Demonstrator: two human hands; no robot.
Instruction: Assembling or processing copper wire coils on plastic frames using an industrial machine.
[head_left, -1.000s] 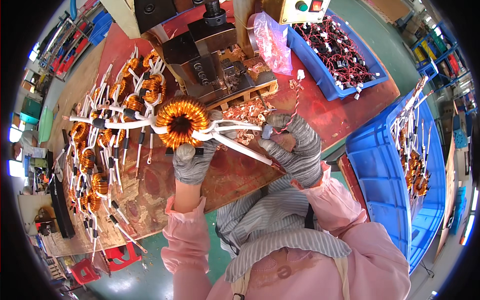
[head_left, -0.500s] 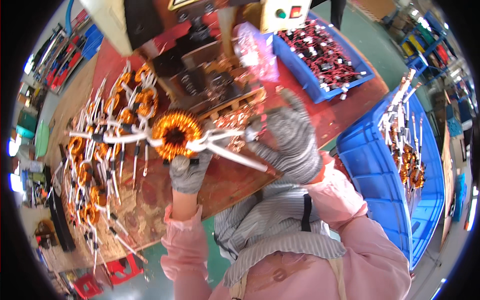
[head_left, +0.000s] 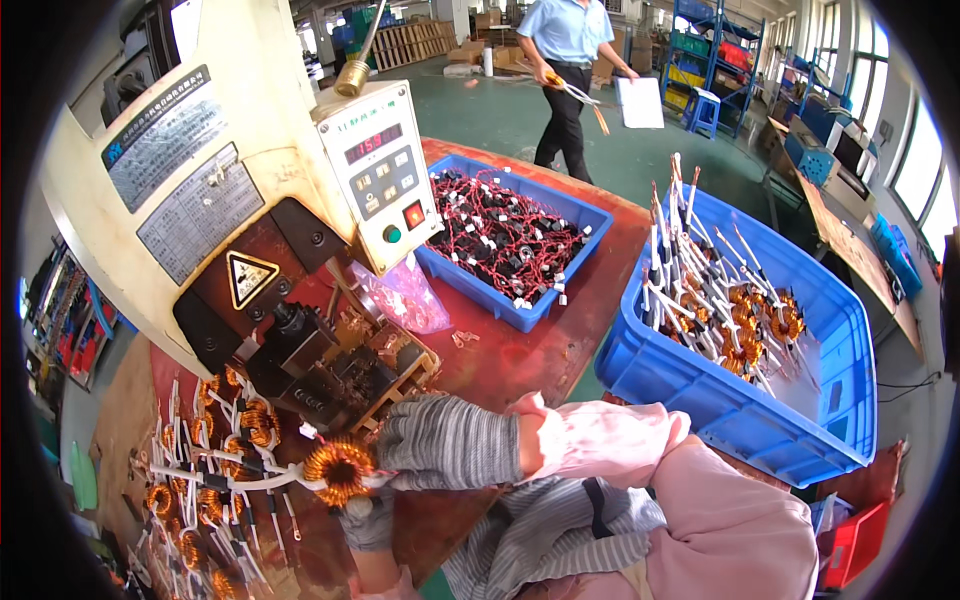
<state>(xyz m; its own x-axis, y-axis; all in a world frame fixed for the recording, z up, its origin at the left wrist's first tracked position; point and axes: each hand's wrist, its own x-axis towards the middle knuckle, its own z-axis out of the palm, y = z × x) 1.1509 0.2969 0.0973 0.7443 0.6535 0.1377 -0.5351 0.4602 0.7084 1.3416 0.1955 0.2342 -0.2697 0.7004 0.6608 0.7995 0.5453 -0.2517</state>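
A copper-wound toroidal coil (head_left: 338, 468) with thick white leads is held up over the near side of the table. Below it, my left hand (head_left: 368, 522), in a grey glove, is closed on the coil's lower edge; its fingers are partly hidden. From the right, my right hand (head_left: 450, 442), in a striped grey glove, reaches against the coil, closed over its right-hand leads, which it mostly hides. A small white connector (head_left: 309, 431) shows at the coil's upper left. White leads (head_left: 235, 482) run left from the coil over a pile of similar coils (head_left: 210, 505).
Ahead stands a cream press machine (head_left: 150, 200) with a control box (head_left: 378, 170). A blue tray (head_left: 525, 318) holds red-and-black wired parts. At right, a large blue bin (head_left: 700, 405) contains more coils. Beyond, a person (head_left: 568, 60) carries a coil with leads and a white sheet.
The view has swung up and to the right. My right hand has moved from the ends of the right-hand leads to close beside the coil. A walking person has come into view.
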